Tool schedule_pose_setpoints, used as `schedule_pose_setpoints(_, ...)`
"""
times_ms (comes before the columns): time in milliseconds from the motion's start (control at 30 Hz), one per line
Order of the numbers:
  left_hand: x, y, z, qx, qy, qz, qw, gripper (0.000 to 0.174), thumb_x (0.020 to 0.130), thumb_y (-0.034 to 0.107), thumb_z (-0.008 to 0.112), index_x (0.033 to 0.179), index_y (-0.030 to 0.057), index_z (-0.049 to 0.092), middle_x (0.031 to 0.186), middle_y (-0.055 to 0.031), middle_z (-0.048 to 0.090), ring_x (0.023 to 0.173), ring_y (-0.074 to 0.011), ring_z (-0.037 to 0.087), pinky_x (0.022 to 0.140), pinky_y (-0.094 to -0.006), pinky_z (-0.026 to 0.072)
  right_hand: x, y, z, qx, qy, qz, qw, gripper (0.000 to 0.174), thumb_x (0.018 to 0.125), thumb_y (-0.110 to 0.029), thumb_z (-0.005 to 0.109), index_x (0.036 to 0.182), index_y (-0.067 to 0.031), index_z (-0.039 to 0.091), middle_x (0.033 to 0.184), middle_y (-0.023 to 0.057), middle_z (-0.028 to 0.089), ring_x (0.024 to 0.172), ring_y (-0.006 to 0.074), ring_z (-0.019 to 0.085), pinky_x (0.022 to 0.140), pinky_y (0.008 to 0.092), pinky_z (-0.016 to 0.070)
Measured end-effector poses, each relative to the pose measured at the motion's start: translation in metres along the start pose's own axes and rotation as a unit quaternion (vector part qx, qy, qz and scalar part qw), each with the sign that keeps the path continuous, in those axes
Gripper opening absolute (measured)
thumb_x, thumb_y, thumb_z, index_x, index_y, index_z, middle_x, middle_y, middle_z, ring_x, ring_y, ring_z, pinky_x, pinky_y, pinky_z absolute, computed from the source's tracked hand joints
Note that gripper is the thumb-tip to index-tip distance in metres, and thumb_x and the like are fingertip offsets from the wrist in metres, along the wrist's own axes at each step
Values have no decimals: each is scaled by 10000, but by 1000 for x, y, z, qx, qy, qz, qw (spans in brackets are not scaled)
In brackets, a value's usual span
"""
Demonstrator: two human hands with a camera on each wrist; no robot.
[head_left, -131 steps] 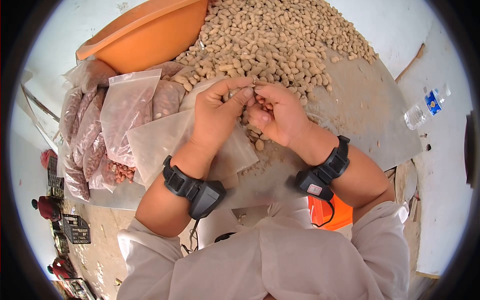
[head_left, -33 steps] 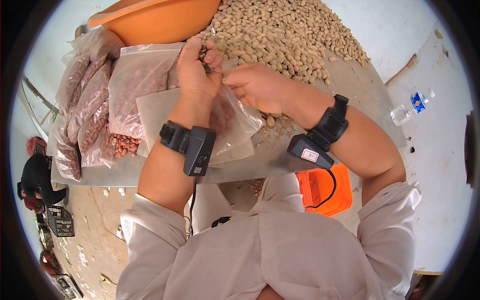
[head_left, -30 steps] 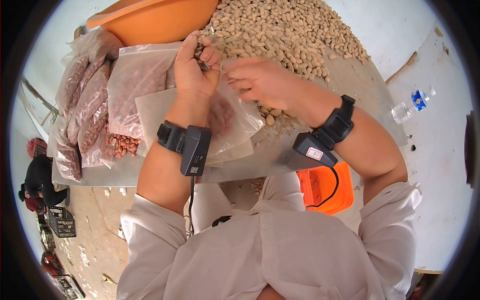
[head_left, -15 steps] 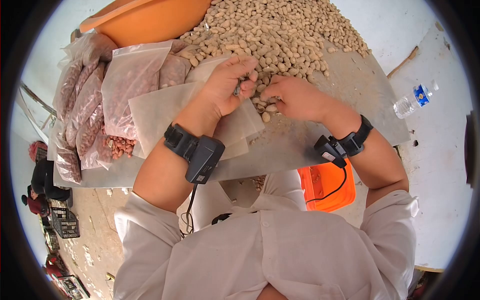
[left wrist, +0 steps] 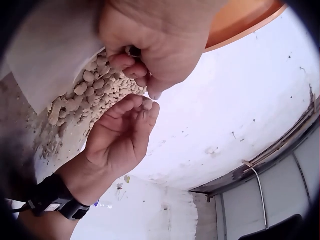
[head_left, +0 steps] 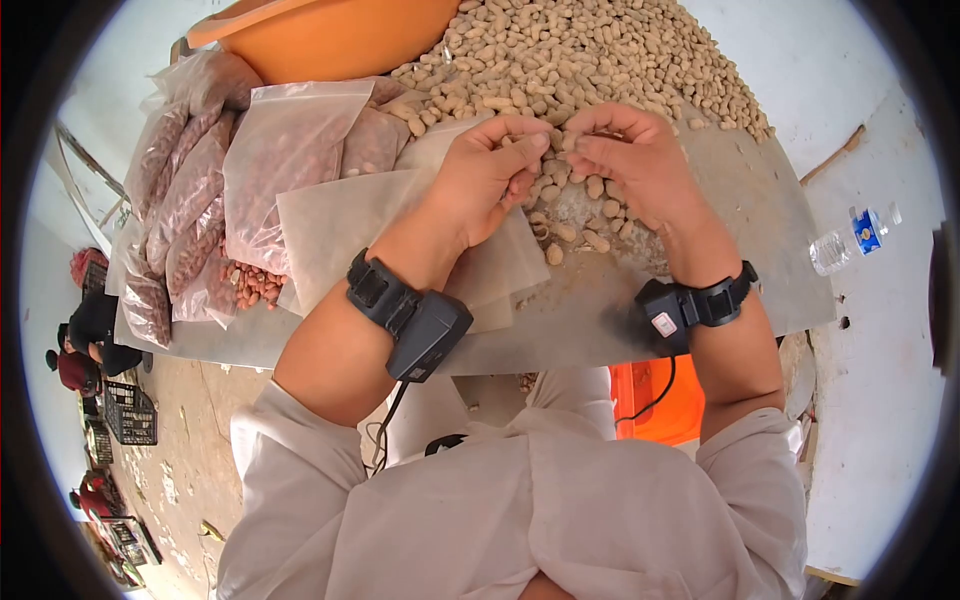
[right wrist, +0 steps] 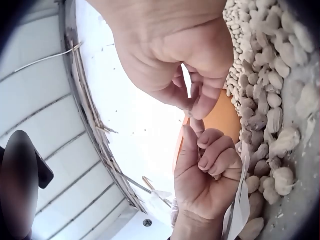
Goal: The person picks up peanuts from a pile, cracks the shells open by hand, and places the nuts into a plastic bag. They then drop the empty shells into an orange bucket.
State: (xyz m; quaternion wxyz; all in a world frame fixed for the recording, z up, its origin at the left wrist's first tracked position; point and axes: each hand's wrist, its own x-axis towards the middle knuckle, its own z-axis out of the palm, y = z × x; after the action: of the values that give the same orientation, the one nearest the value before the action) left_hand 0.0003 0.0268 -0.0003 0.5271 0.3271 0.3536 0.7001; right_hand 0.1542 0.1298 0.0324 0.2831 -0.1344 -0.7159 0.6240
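My right hand (head_left: 640,165) pinches a small peanut (left wrist: 147,104) between thumb and fingertips. My left hand (head_left: 475,185) meets it there, its thumb and index fingertip right at the peanut. The other left fingers curl over small brownish pieces (right wrist: 201,152) in the palm, mostly hidden and too small to tell apart. Both hands are raised over the near edge of a large pile of unshelled peanuts (head_left: 600,70). Several loose peanuts (head_left: 597,241) lie below the right hand. Flat clear plastic bags (head_left: 335,225) lie under the left forearm.
Filled bags of red peanut kernels (head_left: 185,210) are stacked at the left, beside loose red kernels (head_left: 258,285). An orange basin (head_left: 345,45) stands behind them. Off to the right is a water bottle (head_left: 845,242). An orange bin (head_left: 660,400) sits below the table edge (head_left: 560,352).
Half a second ago the right hand was down at the loose peanuts, apart from the left. It has risen up to the left hand's fingertips with a peanut.
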Motion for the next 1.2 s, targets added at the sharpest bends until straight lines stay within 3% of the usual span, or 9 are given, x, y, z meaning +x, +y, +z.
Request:
schedule_pose_setpoints(133,-3,-4,9,89,11,82,993,179,826,61,622,999,25,592,698,10,509,529,-61,416,457,-176,332,1,14,0,199,-5,-8,980,148,823,-30,593,967,3,597,898,70,620,796,142,614,712,258,519)
schedule_pose_setpoints(400,-3,-14,13,190,19,161,968,213,809,109,662,990,6,615,667,34,518,518,-29,413,448,-169,316,-4,22,-1,236,-41,-14,971,127,818,-44,610,941,-10,597,887,68,625,768,142,613,697,254,516)
schedule_pose_setpoints(533,-9,-8,18,263,-6,132,956,182,842,136,623,977,15,630,728,17,568,570,-37,432,492,-172,341,-3,26,-6,237,-78,-28,968,155,821,-53,611,968,-20,577,869,64,628,744,131,609,674,248,509)
schedule_pose_setpoints(600,-10,-8,18,273,-5,132,953,171,843,161,628,926,13,641,698,24,578,532,-17,401,458,-176,317,-7,19,-3,220,-58,-4,974,201,822,-63,612,1012,-17,565,850,54,620,723,123,601,650,238,500)
schedule_pose_setpoints(733,-13,-5,19,288,-41,137,947,164,861,154,599,912,-1,622,747,-1,591,621,-46,477,543,-193,394,-10,14,4,187,-82,21,979,251,832,-120,618,1048,-4,565,813,25,596,666,95,566,592,213,468)
schedule_pose_setpoints(833,-10,-13,15,302,-54,146,941,222,873,184,592,958,-22,593,856,-28,604,736,-81,530,643,-212,444,-12,10,7,2,-96,5,995,292,829,-189,633,1042,3,583,765,-4,561,614,68,517,555,204,438)
schedule_pose_setpoints(900,-11,-12,15,349,-33,146,925,233,872,185,595,950,-34,583,866,-31,602,776,-94,542,675,-220,454,-13,13,10,-19,-76,-13,997,297,824,-222,641,1007,7,600,727,-16,544,592,55,489,538,199,419)
schedule_pose_setpoints(1100,-16,-7,23,281,-37,131,950,227,859,176,607,945,-34,603,817,-24,597,651,-52,483,559,-183,390,-14,12,14,-21,-54,-28,998,275,809,-231,656,944,7,630,651,-33,518,569,37,448,502,193,373)
schedule_pose_setpoints(1200,-19,-5,29,283,-16,140,949,118,844,39,536,838,-42,621,742,-58,632,681,-91,576,620,-226,471,-15,12,14,-14,-49,-28,998,260,808,-219,655,937,6,636,643,-33,516,567,35,444,500,193,369)
